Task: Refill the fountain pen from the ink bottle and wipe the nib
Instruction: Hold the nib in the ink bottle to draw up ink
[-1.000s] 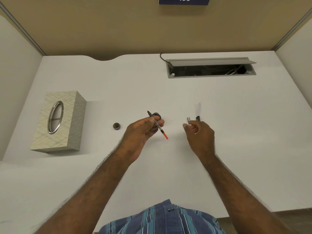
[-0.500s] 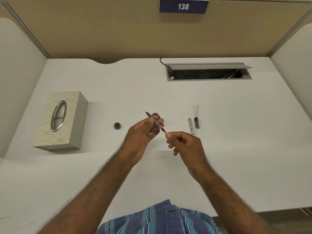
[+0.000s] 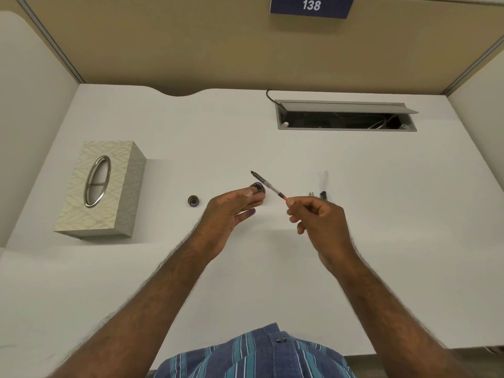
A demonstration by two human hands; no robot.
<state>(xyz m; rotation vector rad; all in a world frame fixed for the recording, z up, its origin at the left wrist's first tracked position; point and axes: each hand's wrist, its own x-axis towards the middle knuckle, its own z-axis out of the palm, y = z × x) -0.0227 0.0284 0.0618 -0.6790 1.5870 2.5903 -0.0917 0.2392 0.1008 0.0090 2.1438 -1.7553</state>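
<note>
The pen (image 3: 268, 185) is now held by the right hand (image 3: 320, 223), pinched at its orange end between thumb and fingertip. Half a second ago it was held by the left hand (image 3: 229, 214). So the pen has been passed across. The left hand is now free, with its fingers loosely apart and nothing clamped in them. Its fingertips are just beside the ink bottle (image 3: 257, 188), but it cannot be told if the bottle is touched.

The pen is held slanted in the air, with its dark tip pointing toward the far left. The ink bottle is open and is placed near the middle of the tabletop (image 3: 381, 214). Its cap (image 3: 193, 201) is laid to the left of it. Two small pen parts (image 3: 317, 195) are left on the tabletop just past the right hand. A tissue box (image 3: 102, 186) is set near the left edge.

It looks like the tip can be dipped in the ink next, and the bottle may be steadied by the free hand.

A blue sign (image 3: 311, 6) on the back wall is marked "138". No other words can be read.
</note>
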